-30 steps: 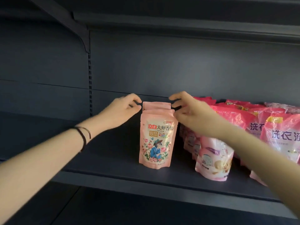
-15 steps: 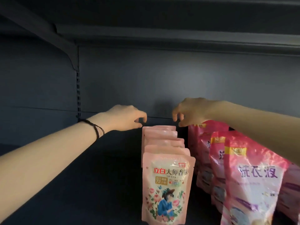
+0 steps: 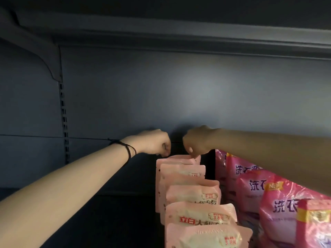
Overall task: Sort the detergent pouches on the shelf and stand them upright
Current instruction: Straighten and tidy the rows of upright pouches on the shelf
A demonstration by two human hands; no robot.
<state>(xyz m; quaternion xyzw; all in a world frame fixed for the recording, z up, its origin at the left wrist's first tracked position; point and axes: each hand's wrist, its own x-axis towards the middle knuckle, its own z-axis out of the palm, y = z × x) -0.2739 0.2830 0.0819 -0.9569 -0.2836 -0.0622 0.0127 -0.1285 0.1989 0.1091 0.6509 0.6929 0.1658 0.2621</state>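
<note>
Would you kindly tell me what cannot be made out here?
Head view:
- Rearmost pouch: only its top shows; pouches in front hide the rest.
- Left hand: curled fingers hide its grip.
- Nearest pouch: cut off by the bottom edge.
- Dark pink bags: partly behind the right forearm.

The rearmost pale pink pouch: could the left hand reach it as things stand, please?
Probably yes: the left hand sits with curled fingers at the top left corner of the rearmost pale pink pouch, nothing between.

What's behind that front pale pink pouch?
More pale pink pouches stand in a row; left hand and right hand pinch the rearmost pouch. Their lower parts are covered.
</note>
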